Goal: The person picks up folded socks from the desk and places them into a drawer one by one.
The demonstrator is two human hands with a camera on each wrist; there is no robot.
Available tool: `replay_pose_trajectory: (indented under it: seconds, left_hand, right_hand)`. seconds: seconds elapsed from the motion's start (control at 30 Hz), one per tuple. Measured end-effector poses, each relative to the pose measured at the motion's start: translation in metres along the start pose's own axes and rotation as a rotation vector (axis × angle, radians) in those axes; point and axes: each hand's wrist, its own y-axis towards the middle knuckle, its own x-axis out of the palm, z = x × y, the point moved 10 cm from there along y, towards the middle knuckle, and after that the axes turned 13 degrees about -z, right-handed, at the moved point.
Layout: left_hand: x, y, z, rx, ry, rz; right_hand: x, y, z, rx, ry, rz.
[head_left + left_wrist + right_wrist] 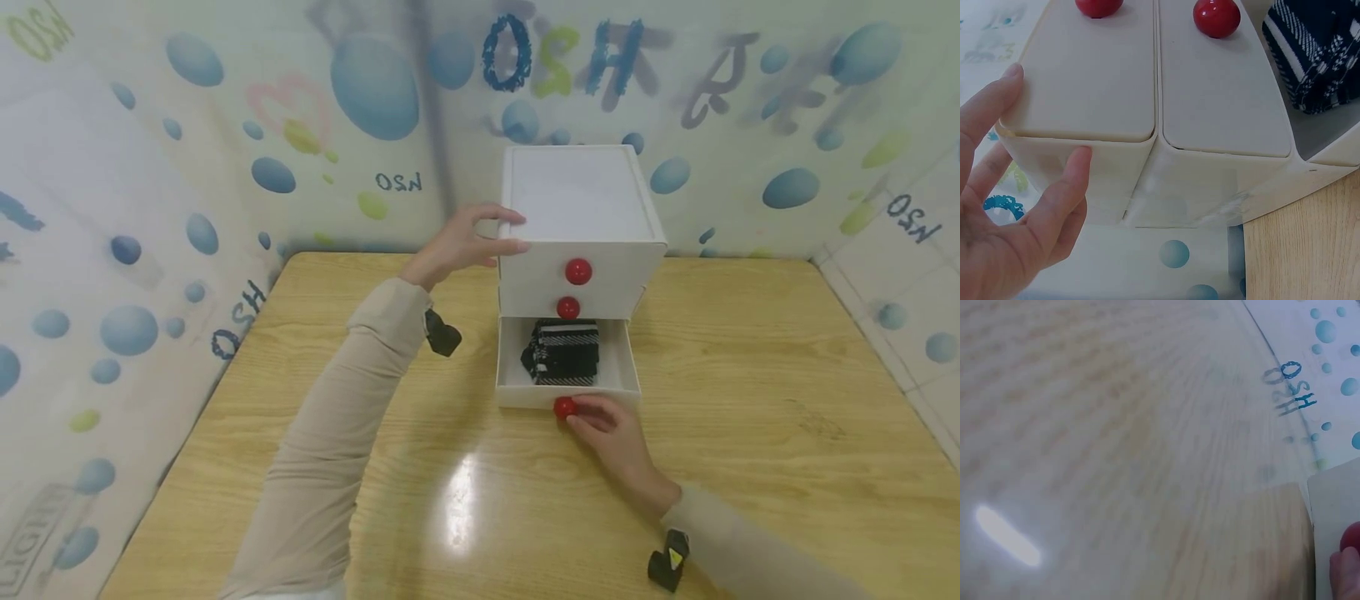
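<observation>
A white drawer unit (581, 196) with round red knobs stands against the back wall. Its bottom drawer (618, 358) is pulled out, and a folded black-and-white patterned cloth (567, 354) lies inside. My right hand (618, 442) pinches the red knob (565, 407) of that drawer between thumb and fingers. At the unit's upper left front corner, my left hand (468, 242) rests with fingers spread, fingertips on the top and side. The left wrist view shows the left hand (1022, 206) touching the top drawer's box. Only a fingertip of the right hand shows in the right wrist view.
The unit stands on a wooden table (750, 400) that meets walls at the back and both sides. Two upper drawers with red knobs (578, 272) are closed. Each wrist wears a small black camera (442, 333).
</observation>
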Motion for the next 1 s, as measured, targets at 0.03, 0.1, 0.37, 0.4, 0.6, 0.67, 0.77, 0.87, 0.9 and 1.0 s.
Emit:
replay_pose_trajectory:
  seconds: [0.03, 0.1, 0.37, 0.4, 0.6, 0.67, 0.77, 0.87, 0.9, 1.0]
  left_hand:
    - [0.000, 0.000, 0.000, -0.003, 0.002, 0.000]
    - [0.000, 0.000, 0.000, -0.006, 0.005, 0.001]
    - [-0.001, 0.000, -0.001, -0.003, -0.005, 0.000]
    - [-0.001, 0.000, -0.001, -0.003, -0.006, 0.000]
    - [-0.001, -0.001, -0.001, -0.004, -0.008, 0.005]
    - [-0.001, -0.001, -0.001, 0.000, -0.006, 0.007]
    - [-0.002, 0.000, -0.001, -0.001, -0.001, 0.008]
    - [-0.002, 0.000, -0.002, -0.002, 0.002, 0.007]
    - [-0.002, 0.000, -0.002, -0.002, -0.001, 0.006]
    - [-0.001, 0.000, -0.002, -0.006, -0.004, 0.002]
  right_hand:
    - [-0.001, 0.002, 0.001, 0.007, -0.003, -0.001]
    - [-0.002, 0.007, 0.002, 0.015, -0.008, -0.001]
    - [-0.007, 0.026, 0.002, -0.030, 0.025, 0.005]
    - [-0.008, 0.028, 0.002, -0.038, 0.042, 0.003]
    - [-0.012, 0.041, 0.003, -0.029, 0.038, 0.014]
    - [-0.014, 0.046, 0.005, -0.014, 0.017, 0.016]
    - [-0.016, 0.050, 0.004, -0.011, -0.005, 0.010]
    - [-0.018, 0.055, 0.001, -0.029, -0.028, 0.005]
    - [-0.018, 0.056, 0.000, -0.036, -0.034, 0.005]
    - [-0.021, 0.062, -0.002, -0.047, -0.056, 0.008]
